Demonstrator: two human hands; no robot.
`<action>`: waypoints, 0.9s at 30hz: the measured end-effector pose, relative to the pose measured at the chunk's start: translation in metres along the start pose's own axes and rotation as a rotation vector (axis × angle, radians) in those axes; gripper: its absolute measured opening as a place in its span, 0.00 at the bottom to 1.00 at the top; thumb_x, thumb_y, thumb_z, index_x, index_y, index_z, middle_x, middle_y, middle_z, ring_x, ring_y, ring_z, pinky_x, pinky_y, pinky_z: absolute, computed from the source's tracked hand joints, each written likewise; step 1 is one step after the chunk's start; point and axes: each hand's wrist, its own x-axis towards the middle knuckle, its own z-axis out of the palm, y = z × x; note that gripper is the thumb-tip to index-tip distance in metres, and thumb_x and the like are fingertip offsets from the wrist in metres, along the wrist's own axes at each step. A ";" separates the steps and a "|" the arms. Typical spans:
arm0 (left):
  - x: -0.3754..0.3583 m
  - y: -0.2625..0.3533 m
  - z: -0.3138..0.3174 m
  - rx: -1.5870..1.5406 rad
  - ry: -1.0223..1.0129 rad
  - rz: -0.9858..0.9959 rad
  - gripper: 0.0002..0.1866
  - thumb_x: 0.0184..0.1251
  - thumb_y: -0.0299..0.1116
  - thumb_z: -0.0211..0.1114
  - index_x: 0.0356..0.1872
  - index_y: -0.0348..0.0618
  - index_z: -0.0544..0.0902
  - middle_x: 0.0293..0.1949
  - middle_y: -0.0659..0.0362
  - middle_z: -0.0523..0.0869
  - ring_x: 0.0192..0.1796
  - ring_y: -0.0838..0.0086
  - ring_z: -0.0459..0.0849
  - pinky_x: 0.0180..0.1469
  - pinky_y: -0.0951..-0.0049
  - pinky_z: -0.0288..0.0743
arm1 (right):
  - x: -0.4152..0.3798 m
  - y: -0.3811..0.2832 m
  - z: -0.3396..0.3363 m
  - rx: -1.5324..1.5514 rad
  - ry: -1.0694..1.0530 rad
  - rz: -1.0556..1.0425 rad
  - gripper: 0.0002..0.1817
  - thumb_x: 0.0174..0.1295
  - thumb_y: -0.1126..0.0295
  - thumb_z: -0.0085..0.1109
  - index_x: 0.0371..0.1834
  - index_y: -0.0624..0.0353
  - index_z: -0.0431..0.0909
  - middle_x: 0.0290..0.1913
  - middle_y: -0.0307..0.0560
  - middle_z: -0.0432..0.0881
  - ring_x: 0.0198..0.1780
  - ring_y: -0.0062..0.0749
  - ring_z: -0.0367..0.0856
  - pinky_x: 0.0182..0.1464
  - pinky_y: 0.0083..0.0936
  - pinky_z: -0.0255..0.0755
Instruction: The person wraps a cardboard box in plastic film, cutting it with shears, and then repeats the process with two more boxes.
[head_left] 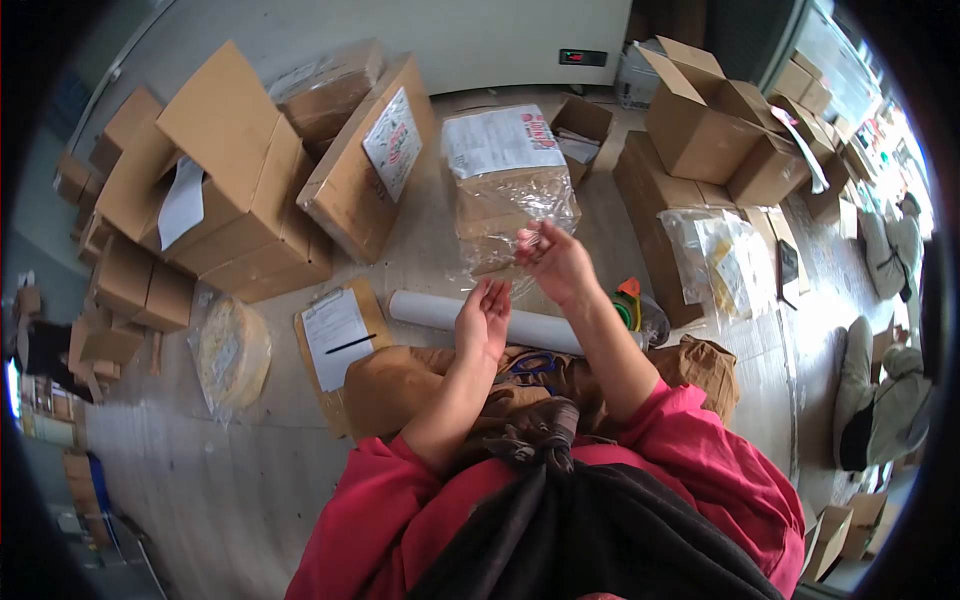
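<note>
A cardboard box [500, 205] wrapped in clear plastic stands on the floor in front of me, with a white label sheet [503, 140] on top. My right hand [558, 268] is raised at its near right side, fingers closed on a shiny bit of clear plastic wrap [530, 238]. Lower and to the left, my left hand [485, 318] has its palm turned up and fingers loosely bent, close to the box's near edge. Whether it touches the thin film there is hard to see. Below both hands lies a white roll [480, 318].
A clipboard [335, 335] with paper and a black pen lies left of my knees, beside a plastic-wrapped round roll [230, 350]. Cardboard boxes [250, 200] crowd the left. More boxes [710, 120] and a clear plastic bag [725, 260] are on the right. A tape roll [628, 305] sits near my right forearm.
</note>
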 end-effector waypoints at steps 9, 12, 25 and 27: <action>0.079 0.056 -0.056 0.664 0.209 1.025 0.07 0.62 0.31 0.54 0.39 0.42 0.74 0.37 0.62 0.76 0.42 0.77 0.74 0.48 0.77 0.64 | -0.032 -0.002 0.044 -0.598 0.215 -0.449 0.16 0.64 0.66 0.44 0.48 0.65 0.70 0.43 0.52 0.77 0.44 0.32 0.75 0.48 0.30 0.68; 0.122 0.014 -0.051 0.641 -0.012 0.726 0.07 0.62 0.30 0.54 0.39 0.40 0.73 0.38 0.61 0.77 0.42 0.77 0.75 0.48 0.77 0.65 | -0.034 0.014 0.049 -0.227 0.127 -0.303 0.17 0.64 0.66 0.43 0.51 0.66 0.67 0.47 0.54 0.75 0.49 0.38 0.74 0.51 0.33 0.67; 0.126 0.012 -0.033 1.354 -0.019 0.700 0.09 0.61 0.30 0.52 0.33 0.41 0.81 0.30 0.55 0.84 0.34 0.69 0.82 0.37 0.73 0.73 | 0.004 -0.056 -0.081 -1.910 0.504 -0.363 0.12 0.55 0.68 0.47 0.28 0.61 0.80 0.35 0.51 0.81 0.33 0.41 0.79 0.38 0.30 0.72; 0.127 0.008 -0.016 1.429 0.021 0.729 0.10 0.59 0.32 0.52 0.32 0.44 0.82 0.29 0.54 0.84 0.33 0.64 0.83 0.35 0.70 0.74 | 0.039 -0.041 -0.083 -2.126 0.450 -0.270 0.14 0.54 0.64 0.47 0.27 0.61 0.80 0.33 0.51 0.81 0.33 0.45 0.79 0.39 0.31 0.73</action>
